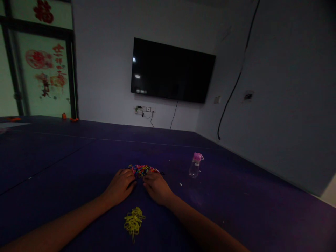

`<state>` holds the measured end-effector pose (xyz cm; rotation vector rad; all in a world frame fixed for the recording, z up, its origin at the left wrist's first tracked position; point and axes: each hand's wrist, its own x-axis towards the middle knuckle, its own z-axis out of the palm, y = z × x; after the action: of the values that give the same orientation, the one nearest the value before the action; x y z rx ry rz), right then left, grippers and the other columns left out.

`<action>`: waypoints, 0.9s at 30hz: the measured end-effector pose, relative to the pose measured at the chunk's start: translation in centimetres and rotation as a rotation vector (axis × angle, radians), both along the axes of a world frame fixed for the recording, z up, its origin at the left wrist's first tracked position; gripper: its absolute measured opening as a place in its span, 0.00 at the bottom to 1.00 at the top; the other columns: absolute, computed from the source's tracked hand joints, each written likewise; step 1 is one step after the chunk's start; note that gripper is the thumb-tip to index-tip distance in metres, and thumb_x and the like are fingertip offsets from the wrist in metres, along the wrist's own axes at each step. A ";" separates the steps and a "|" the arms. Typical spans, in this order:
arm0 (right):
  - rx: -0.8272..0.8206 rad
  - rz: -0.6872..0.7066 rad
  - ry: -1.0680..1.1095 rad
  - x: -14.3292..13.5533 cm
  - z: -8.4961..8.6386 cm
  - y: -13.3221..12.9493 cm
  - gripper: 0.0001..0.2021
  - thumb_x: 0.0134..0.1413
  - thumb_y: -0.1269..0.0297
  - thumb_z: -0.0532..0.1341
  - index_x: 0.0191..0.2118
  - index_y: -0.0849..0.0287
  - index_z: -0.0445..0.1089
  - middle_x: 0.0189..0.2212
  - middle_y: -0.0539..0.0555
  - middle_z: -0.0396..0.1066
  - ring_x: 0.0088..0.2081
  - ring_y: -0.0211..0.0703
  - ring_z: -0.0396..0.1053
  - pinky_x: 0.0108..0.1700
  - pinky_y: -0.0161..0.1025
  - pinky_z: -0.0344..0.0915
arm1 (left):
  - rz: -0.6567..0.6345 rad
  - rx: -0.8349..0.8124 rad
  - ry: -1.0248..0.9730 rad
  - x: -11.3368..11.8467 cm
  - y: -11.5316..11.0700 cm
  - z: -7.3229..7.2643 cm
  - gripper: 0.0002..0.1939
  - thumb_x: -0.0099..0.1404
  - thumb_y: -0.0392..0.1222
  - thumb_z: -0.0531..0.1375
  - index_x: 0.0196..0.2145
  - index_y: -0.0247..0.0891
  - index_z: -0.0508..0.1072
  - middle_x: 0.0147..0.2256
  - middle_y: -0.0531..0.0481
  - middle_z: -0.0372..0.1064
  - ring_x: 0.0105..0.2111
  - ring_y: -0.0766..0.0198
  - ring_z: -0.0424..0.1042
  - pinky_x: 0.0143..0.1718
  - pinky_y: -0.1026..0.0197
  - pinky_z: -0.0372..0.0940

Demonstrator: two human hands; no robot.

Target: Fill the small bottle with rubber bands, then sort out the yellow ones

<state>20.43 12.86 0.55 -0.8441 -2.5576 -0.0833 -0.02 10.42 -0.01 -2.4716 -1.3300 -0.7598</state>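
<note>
A pile of multicoloured bands (143,170) lies on the dark purple table (86,157). My left hand (120,186) rests at the pile's left edge, palm down, fingers spread and slightly bent. At the near right edge of the pile is my right hand (156,187), also palm down with its thumb apart from the fingers. Neither hand visibly holds anything, though the fingertips partly cover some bands. Closer to me, between my forearms, sits a separate loose heap of yellow bands (134,222).
A clear bottle with a pink lid (194,166) stands to the right of the pile. Small white scraps (180,184) lie near it. Orange objects (74,120) are at the far left edge. A television (172,71) hangs on the wall beyond.
</note>
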 end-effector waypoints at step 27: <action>-0.028 -0.047 -0.051 0.0 -0.6 0.2 0.16 0.62 0.66 0.52 0.53 0.59 0.67 0.53 0.58 0.65 0.59 0.50 0.56 0.60 0.50 0.53 | 0.026 -0.012 0.016 -0.4 0.3 -0.3 0.12 0.66 0.38 0.52 0.40 0.39 0.74 0.47 0.44 0.71 0.50 0.53 0.66 0.51 0.47 0.60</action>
<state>20.43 13.02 -0.05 -0.9245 -2.5917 -0.0843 -0.38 10.75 -0.27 -2.4597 -1.3617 -0.7266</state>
